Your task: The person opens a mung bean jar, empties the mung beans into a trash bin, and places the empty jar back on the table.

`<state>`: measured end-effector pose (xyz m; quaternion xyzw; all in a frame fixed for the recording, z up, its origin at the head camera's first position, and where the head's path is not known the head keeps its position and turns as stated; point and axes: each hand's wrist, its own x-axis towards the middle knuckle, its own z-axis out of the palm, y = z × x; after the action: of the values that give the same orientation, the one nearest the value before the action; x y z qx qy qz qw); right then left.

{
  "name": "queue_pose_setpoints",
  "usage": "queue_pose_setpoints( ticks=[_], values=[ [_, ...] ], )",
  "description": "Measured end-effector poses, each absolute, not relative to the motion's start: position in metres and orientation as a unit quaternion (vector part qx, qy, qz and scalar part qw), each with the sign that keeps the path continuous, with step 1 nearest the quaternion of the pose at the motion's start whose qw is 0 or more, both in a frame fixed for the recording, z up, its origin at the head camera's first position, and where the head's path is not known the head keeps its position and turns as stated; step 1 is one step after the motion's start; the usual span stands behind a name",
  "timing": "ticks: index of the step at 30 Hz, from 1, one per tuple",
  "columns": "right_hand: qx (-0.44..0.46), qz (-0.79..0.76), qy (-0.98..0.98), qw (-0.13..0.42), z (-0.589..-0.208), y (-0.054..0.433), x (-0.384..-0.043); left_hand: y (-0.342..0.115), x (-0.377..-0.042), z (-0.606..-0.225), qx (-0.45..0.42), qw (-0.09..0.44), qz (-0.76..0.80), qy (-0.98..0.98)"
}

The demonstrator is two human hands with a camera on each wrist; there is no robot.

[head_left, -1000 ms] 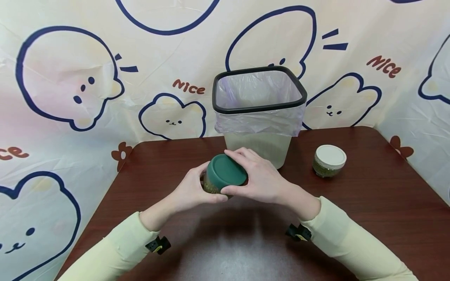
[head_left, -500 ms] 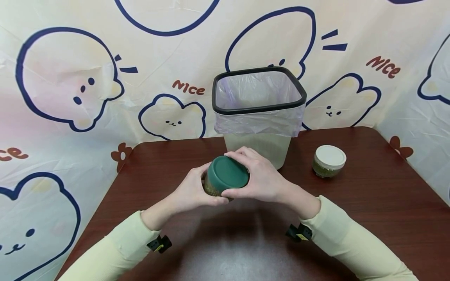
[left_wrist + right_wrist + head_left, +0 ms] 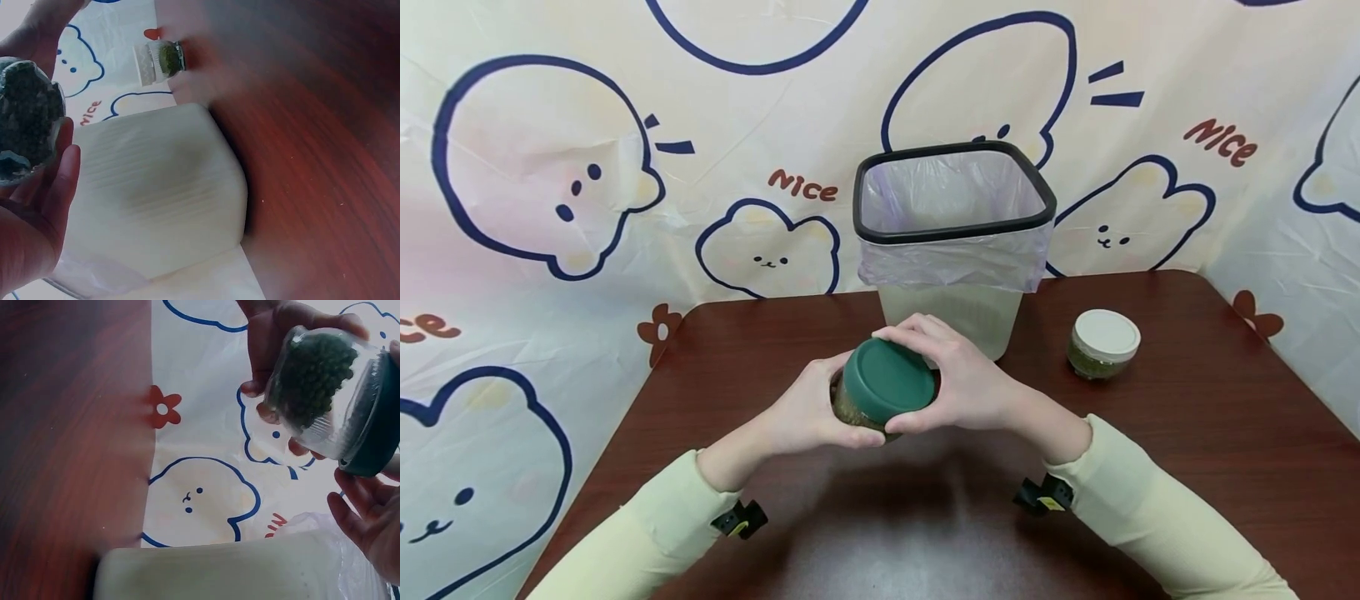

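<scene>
Both hands hold one clear jar [image 3: 312, 378] with a dark green lid [image 3: 890, 379], raised above the table and tilted. Small round green beans lie inside it, piled toward its base in the right wrist view. My left hand [image 3: 811, 408] grips the jar's clear body from the left. Fingers and thumb of my right hand [image 3: 958, 379] curl round the lid's edge from the right. In the left wrist view the jar's bottom [image 3: 28, 119] shows at the left edge, with fingers around it.
A bin [image 3: 951, 308] with a black rim and a thin purple liner stands behind the hands. To the right, a second jar [image 3: 1102, 343] with a white lid and green contents stands on the brown table [image 3: 1187, 433]. A printed cloth [image 3: 760, 125] hangs behind.
My right hand has turned a little at the lid, its thumb shifting slightly right. The lid now sits slightly lower and further right; my left hand keeps its grip.
</scene>
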<state>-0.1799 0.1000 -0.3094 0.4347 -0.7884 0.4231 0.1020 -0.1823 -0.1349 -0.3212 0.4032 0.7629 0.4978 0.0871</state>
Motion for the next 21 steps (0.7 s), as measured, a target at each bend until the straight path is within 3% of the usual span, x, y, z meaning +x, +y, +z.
queue_pose_setpoints(
  ticks=[9,21],
  values=[
    [0.415,0.386,-0.820,0.081,-0.306,0.104,-0.177,-0.134,-0.181,-0.319,0.371,0.075,0.483,0.789],
    [0.303,0.261,-0.910,0.106,-0.298,0.092,-0.168,-0.130,-0.180,-0.320,0.323,0.033,0.442,0.836]
  ],
)
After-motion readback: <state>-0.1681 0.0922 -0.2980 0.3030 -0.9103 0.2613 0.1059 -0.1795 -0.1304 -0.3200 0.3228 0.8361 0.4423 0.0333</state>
